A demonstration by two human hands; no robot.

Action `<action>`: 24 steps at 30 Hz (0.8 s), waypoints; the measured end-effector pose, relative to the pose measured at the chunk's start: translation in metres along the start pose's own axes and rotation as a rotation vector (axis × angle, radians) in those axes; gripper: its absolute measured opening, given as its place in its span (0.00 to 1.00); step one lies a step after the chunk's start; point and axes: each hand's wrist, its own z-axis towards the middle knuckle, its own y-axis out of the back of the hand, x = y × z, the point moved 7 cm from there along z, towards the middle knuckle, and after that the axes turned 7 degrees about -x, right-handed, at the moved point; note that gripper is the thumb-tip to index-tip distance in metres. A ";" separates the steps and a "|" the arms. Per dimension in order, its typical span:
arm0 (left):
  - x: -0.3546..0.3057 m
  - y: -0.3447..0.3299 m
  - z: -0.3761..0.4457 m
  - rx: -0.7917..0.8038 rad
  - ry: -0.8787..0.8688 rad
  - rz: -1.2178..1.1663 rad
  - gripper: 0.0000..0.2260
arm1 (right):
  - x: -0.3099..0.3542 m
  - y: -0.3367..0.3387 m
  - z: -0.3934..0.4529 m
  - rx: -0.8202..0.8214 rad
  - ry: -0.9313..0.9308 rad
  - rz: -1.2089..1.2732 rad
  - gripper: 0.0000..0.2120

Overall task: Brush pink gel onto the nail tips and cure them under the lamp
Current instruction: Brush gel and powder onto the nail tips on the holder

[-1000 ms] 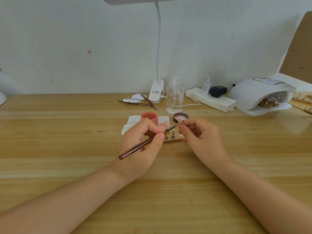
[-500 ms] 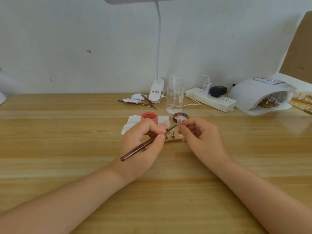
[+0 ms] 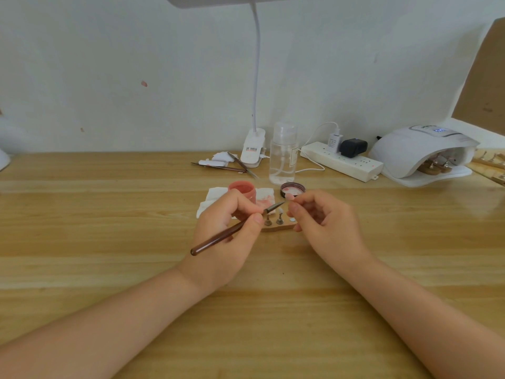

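Observation:
My left hand (image 3: 229,231) grips a brown gel brush (image 3: 218,237), its bristle end pointing right toward a nail tip (image 3: 289,197) pinched between the fingers of my right hand (image 3: 325,225). Between the hands lies a small wooden holder (image 3: 276,227) with two nail tips on metal stands (image 3: 274,218). An open pot of pink gel (image 3: 244,189) stands just behind my left hand, its lid (image 3: 292,188) lying beside it. The white curing lamp (image 3: 420,151) sits at the far right with another holder inside its opening.
A white tissue (image 3: 216,198) lies under the pot. A clear bottle (image 3: 283,154), a clip lamp base (image 3: 252,149), tweezers and tools (image 3: 221,166), and a power strip (image 3: 341,161) line the back of the wooden table (image 3: 109,228).
The brush handle has dipped slightly and both hands have shifted a little; the right hand has lifted the nail tip slightly higher toward the brush tip.

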 end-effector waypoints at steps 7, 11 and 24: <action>0.010 -0.001 -0.001 -0.014 0.126 -0.119 0.03 | -0.001 0.001 0.001 -0.011 0.001 -0.048 0.10; 0.002 -0.003 0.000 0.022 0.037 -0.027 0.03 | 0.000 0.003 0.001 -0.023 -0.002 -0.067 0.09; 0.009 -0.006 0.000 0.014 0.097 -0.091 0.06 | -0.001 0.002 0.000 -0.026 -0.008 -0.055 0.09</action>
